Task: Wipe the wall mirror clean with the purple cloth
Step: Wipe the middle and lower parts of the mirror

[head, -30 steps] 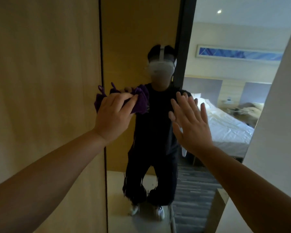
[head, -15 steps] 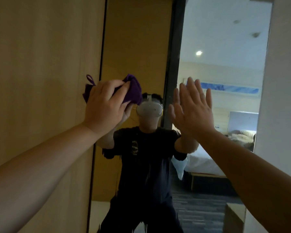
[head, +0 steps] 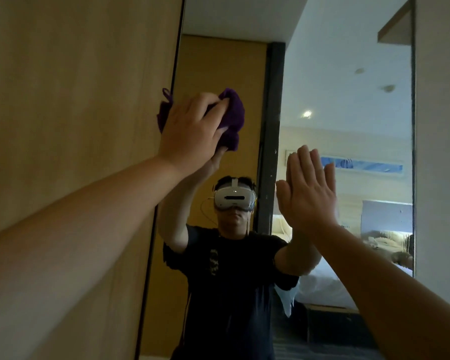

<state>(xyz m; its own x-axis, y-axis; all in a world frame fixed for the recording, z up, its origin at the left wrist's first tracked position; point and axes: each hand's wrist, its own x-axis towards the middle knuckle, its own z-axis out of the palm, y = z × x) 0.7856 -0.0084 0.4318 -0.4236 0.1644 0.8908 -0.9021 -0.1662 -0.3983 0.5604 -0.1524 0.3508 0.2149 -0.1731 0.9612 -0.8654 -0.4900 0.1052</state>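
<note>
Since before, purple cloth [head: 231,118] is moved higher on wall mirror [head: 348,87], gripped by left hand [head: 192,131]; right hand [head: 307,193] is kept flat, released.

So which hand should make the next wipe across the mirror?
Left. The left hand already grips the purple cloth against the wall mirror near its upper left edge. The right hand is flat, fingers straight, and holds nothing.

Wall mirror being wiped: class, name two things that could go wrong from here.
1. The right hand lies flat against the mirror, so it may leave fresh prints.
2. The left hand bunches the purple cloth at the mirror's left edge, by the wood panel; strokes may miss the right side.
</note>
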